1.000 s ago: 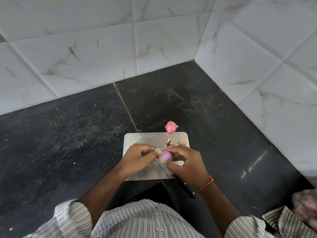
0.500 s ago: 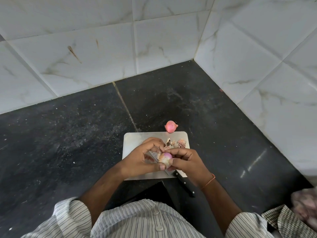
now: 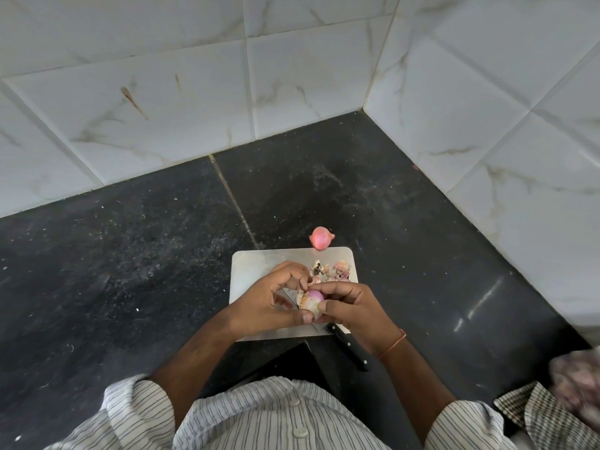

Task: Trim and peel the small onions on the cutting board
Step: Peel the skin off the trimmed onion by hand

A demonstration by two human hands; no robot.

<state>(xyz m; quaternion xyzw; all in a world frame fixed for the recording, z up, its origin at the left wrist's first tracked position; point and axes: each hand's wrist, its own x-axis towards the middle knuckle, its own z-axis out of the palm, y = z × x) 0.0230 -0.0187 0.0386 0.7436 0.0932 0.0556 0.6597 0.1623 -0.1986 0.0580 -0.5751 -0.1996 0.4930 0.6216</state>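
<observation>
A small half-peeled onion (image 3: 312, 299), pink on top and pale underneath, sits between the person's two hands, just above the near part of a pale grey cutting board with round corners (image 3: 259, 259). The left hand (image 3: 263, 303) curls around it from the left side, with the thumb pressed along the bottom and the fingertips bent in at the top, pinching at a loose bit of dry skin. The right hand (image 3: 352, 308) curls around it from the right, with one finger lying across the top and the thumb against the front. Both hands are holding the onion.

On the far part of the board, just past the fingers, lies a little heap of torn brown and pink onion skins (image 3: 331, 271). A knife with a black handle (image 3: 350, 347) lies under the right wrist. Its handle sticks out over the near edge of the board, and most of its blade is hidden by the hands.

A second small onion, round and pink with its skin on (image 3: 321, 238), rests on the counter, touching the far edge of the board.

The board lies on a dark, speckled stone counter (image 3: 130, 254). White marble-look wall tiles (image 3: 162, 108) rise behind it and to the right, meeting in a corner. The person wears a white shirt with thin dark stripes (image 3: 259, 417) and a thin orange band (image 3: 394, 344) on the right wrist. A checked cloth (image 3: 535, 417) shows at the lower right.
</observation>
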